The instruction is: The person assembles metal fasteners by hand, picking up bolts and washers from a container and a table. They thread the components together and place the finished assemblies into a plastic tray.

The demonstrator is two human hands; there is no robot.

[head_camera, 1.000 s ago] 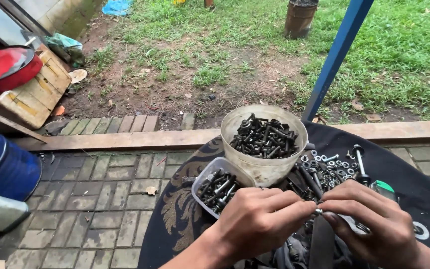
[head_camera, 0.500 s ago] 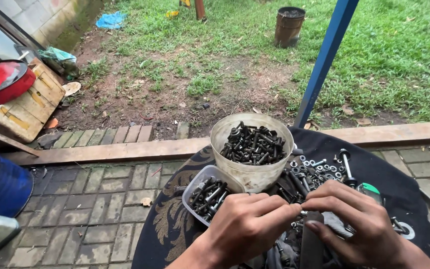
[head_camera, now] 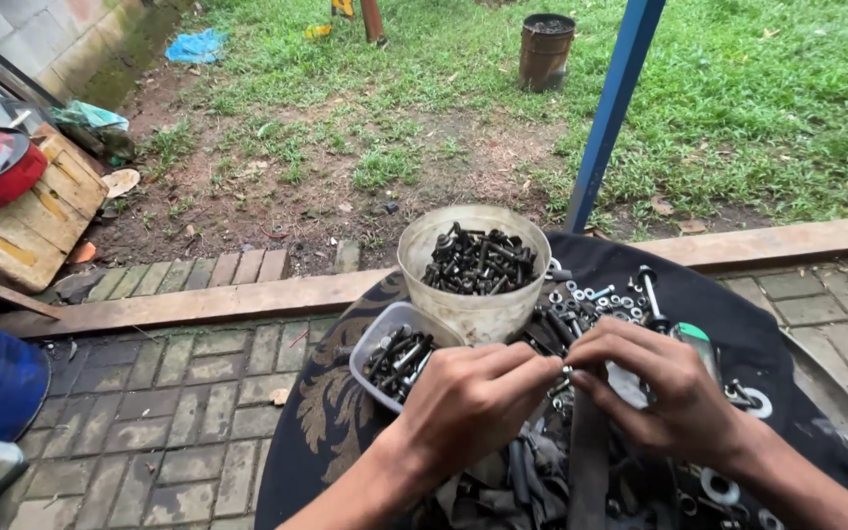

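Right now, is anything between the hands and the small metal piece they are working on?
Nothing visible. The left hand and right hand meet fingertip to fingertip on a small metal piece, too small to identify, above the dark cloth. The round tub of bolts and the small tray sit beyond and left.

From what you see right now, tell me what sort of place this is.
Probably a backyard work spot at a paved edge. Brick paving borders grass, and a cloth-covered table holds a tub of dark bolts and loose washers.
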